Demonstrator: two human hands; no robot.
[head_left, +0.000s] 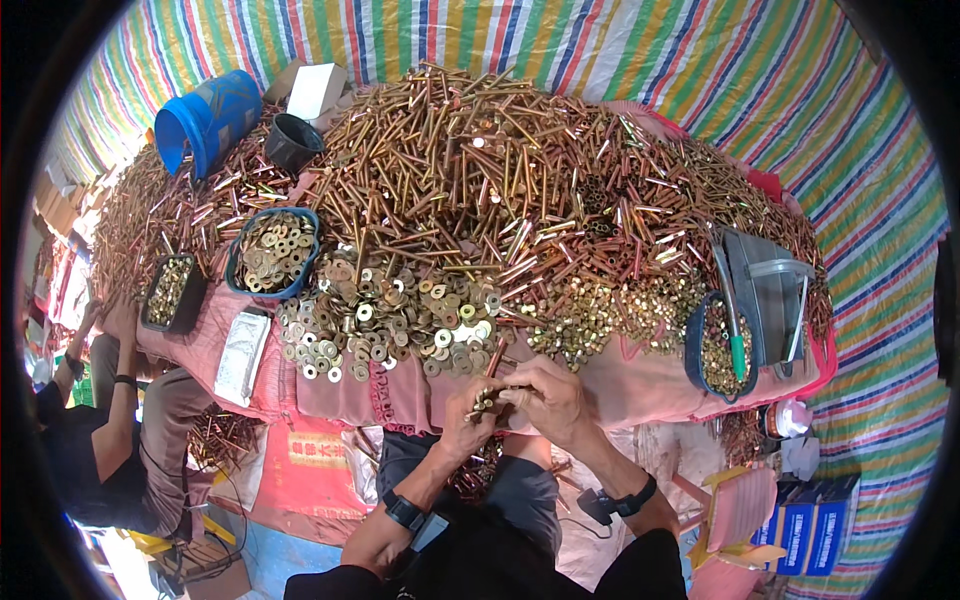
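Metal pieces (pixel 483 402), small, brassy, possibly nuts

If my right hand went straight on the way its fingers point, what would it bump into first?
Probably the small brassy metal pieces at the left hand, just ahead of the right hand's fingertips; this single view leaves it unclear whether they touch.

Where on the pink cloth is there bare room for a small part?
Mainly the pink cloth right of the right hand, between the nut pile and the front edge, stopping at the dark blue tub. A smaller patch lies between the black tray and the silver packet. Crowded: ahead of the left hand, where washers spread, and beyond, under heaped metal rods.
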